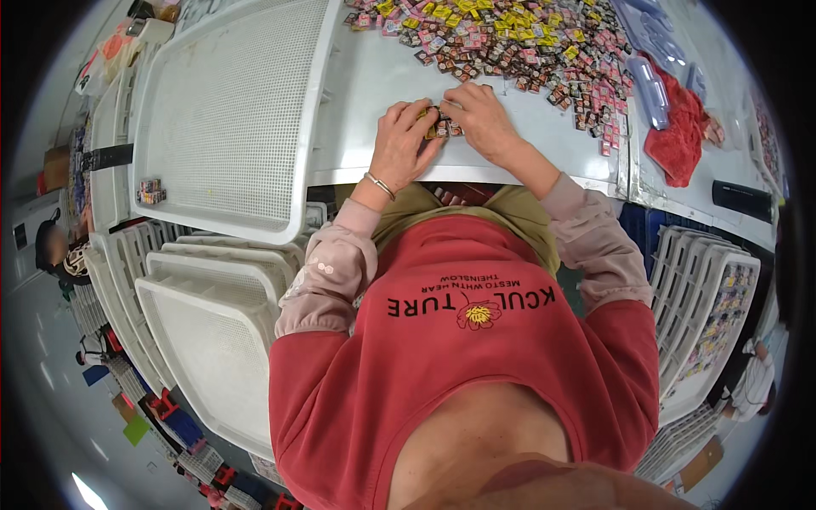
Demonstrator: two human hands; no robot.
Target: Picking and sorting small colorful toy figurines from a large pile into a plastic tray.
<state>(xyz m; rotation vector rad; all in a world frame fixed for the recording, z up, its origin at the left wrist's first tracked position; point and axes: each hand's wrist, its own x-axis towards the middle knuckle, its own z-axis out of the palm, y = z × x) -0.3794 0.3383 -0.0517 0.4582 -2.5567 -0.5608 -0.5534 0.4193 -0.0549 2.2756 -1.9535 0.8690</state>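
Observation:
At the table's near edge, my left hand [401, 144] and my right hand [483, 123] close in on a small cluster of square packets [444, 127], dark and pink with some yellow. My left fingers curl round its left side. The right hand's fingertips press on the cluster from the far right. Some of the packets are hidden under the fingers. Beyond my hands spreads a large loose pile of similar small packets [518, 51] in yellow, pink and dark brown. A bracelet [380, 185] circles my left wrist.
A white mesh tray [229, 102] lies to the left, with a small packet stack [151, 191] in its near-left corner. Stacked trays [212, 331] stand below it; others [705, 314] stand at right. A red cloth [676, 127], bluish plastic containers [650, 89] and a black object [741, 200] lie right.

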